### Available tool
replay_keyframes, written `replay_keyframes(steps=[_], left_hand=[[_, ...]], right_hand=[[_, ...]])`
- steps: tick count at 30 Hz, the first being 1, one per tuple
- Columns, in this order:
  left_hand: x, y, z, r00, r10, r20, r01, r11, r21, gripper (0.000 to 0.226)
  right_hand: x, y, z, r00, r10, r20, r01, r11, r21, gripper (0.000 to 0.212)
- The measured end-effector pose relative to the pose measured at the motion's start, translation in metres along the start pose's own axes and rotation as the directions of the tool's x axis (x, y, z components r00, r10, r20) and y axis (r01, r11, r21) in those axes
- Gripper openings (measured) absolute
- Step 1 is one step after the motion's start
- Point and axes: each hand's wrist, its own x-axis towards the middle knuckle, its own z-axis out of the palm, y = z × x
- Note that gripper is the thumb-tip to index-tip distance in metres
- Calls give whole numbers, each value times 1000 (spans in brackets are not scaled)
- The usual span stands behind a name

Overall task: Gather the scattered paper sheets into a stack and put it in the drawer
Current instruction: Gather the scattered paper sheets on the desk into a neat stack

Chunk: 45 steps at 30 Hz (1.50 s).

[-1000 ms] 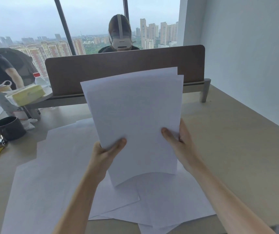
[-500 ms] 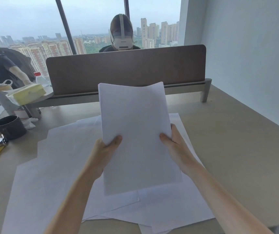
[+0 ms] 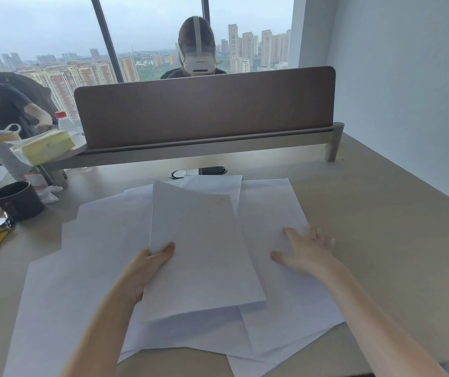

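Holding the gathered stack (image 3: 201, 251) by its left edge, our left hand (image 3: 147, 268) has the thumb on top and the fingers curled underneath (those fingers are hidden by the paper). The stack is tilted, its near edge low over the loose sheets (image 3: 76, 268) and its far corner curling upward. Our right hand (image 3: 302, 251) lies just right of the stack, fingers spread wide and flat on one of the loose sheets, gripping nothing. Those loose sheets lie overlapping on the counter (image 3: 381, 240), spreading out left of, right of and beneath the stack, with one more poking out beyond the stack's far edge. Beyond the stack sits a cable grommet (image 3: 199, 171) in the counter, and behind that a brown divider panel (image 3: 204, 107) with a person wearing a headset (image 3: 197, 50) on its far side. Well to the left of the stack stand a dark mug (image 3: 18, 200), a yellow tissue pack (image 3: 48, 146) and a bottle with a red cap (image 3: 64, 123). We see no drawer in this view.
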Motion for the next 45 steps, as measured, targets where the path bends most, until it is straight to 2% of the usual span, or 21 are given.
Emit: replay_keyframes(steps=[8,13,16,18,22,26,30,33,35,38,41,45], left_hand=[[4,2,4,1000,20,13,-20,1000,-7,17],[9,1,6,1000,8,11,-7,1000,-22,17],[12,1,8,1000,1,17,-1,1000,-22,19],[14,1,9,1000,3,21,-3,1000,-27,18],[16,1,10,1000,3,15,-3,1000,-16,19],[19,-1,9,1000,-7,22,8,999,-33,22],[18,-1,11,999,-4,31,5,999,-34,21],[18,-1,10,1000,-4,29,5,999,-44,21],[19,-2,9,1000,-3,23,5,998,-69,21],[18,-2,6,1000,-8,12,9,994,-107,19],[19,-2,5,1000,-5,6,6,990,-144,16],[18,-1,6,1000,6,-17,-9,988,-157,13]], right_hand=[[17,-14,13,958,93,-271,-119,989,-83,76],[20,-18,5,975,33,-220,-41,999,-30,71],[17,-18,-5,982,-24,-188,37,997,68,68],[16,-19,-11,984,-66,-163,97,976,195,64],[23,-19,-16,991,-42,-128,103,851,515,61],[28,-14,-23,993,11,-118,65,780,623,65],[28,-10,-28,993,48,-111,56,633,772,65],[29,-10,-25,995,75,-66,8,596,803,70],[30,-10,-21,997,63,-50,4,585,811,49],[29,-4,-21,999,31,-43,16,602,798,22],[27,9,-30,1000,3,-10,6,654,756,19],[17,21,-36,990,-45,132,-49,772,633,22]])
